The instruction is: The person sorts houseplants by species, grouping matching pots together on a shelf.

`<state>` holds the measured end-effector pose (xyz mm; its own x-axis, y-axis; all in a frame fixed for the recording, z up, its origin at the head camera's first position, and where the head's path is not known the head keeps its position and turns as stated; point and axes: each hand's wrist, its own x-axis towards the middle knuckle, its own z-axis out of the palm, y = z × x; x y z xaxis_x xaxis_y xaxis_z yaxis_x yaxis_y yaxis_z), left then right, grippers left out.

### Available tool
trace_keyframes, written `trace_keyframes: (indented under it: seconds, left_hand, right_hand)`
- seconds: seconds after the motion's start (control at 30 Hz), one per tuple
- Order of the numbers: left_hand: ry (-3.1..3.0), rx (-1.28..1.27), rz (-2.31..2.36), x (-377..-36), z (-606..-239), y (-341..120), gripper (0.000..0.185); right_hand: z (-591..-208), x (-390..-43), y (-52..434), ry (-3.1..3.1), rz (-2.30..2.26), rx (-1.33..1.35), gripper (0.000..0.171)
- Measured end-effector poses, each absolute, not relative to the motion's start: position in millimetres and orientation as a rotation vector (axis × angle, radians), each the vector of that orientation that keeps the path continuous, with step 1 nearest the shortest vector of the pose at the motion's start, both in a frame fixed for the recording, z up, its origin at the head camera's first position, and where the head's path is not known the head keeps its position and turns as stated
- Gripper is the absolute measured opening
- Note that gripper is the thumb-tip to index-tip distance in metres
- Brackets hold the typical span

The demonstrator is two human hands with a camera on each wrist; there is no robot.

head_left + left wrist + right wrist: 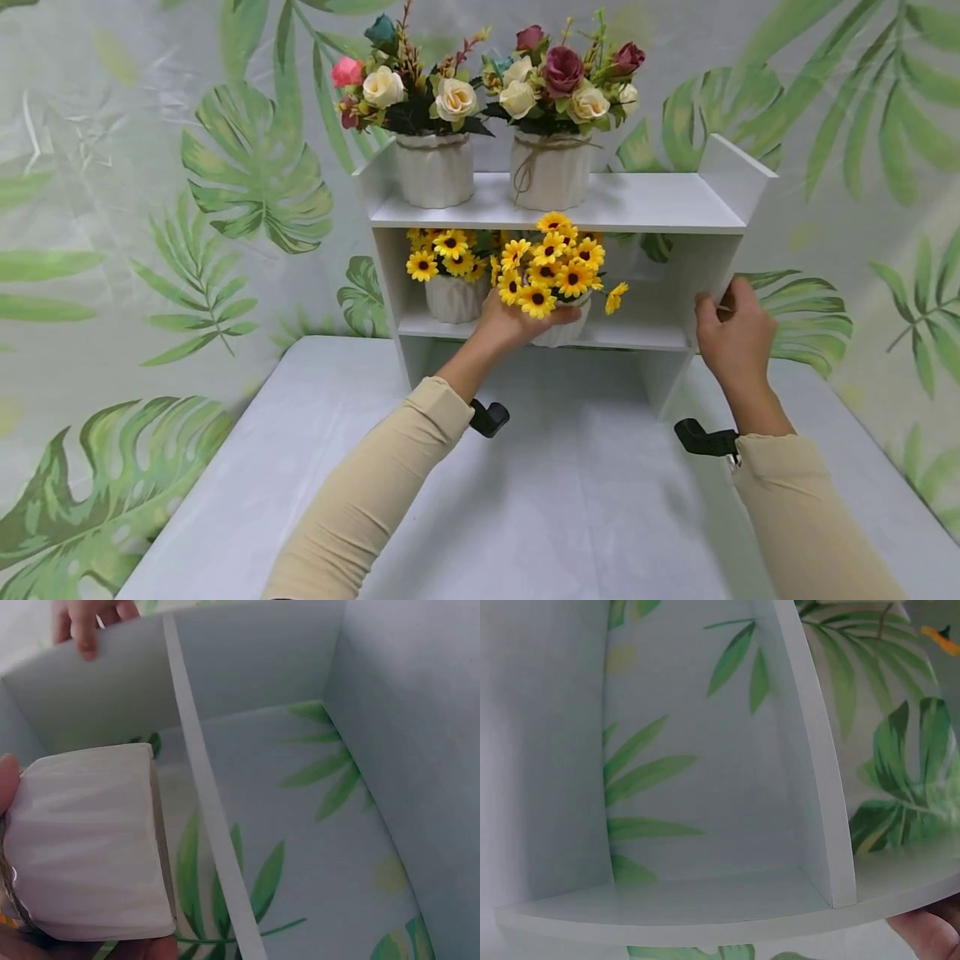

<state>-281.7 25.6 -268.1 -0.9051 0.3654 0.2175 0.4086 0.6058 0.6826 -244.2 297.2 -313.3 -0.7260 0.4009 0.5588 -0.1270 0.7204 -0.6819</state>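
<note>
- Left hand (504,327): fingers curled round white sunflower pot (564,327), on the middle shelf beside a second sunflower pot (452,297).
- Right hand (735,332): gripping right side panel of white shelf unit (675,208).
- Top shelf: two rose pots (435,169).
- Support: white table (570,500).

Both my arms reach forward in beige sleeves, each with a small black camera mount strapped under the wrist. My left hand (504,323) is stretched ahead near the middle, palm turned up and inward, fingers and thumb curled round what it holds. My right hand (733,333) is out to the side and a little higher, back of the hand toward me, thumb on the near face, fingers wrapped over an edge.
</note>
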Motion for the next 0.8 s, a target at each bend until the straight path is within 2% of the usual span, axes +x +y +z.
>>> trace_keyframes:
  seconds: [0.37,0.53,0.67,0.8]
  left_hand:
    - [-2.652,-0.688,-1.356,-304,-281,39,0.070]
    - [-2.628,-0.644,-1.418,-309,-288,42,0.077]
    - [-2.583,-0.702,-1.479,-314,-293,40,0.081]
    - [-2.621,-0.694,-1.533,-319,-298,39,0.074]
  right_hand:
    - [-313,-244,297,-2.180,0.935,-0.181,0.035]
    - [-314,-244,297,-2.179,0.924,-0.179,0.035]
    - [-315,-244,296,-2.183,0.911,-0.184,0.034]
    - [-315,-243,296,-2.164,0.901,-0.180,0.032]
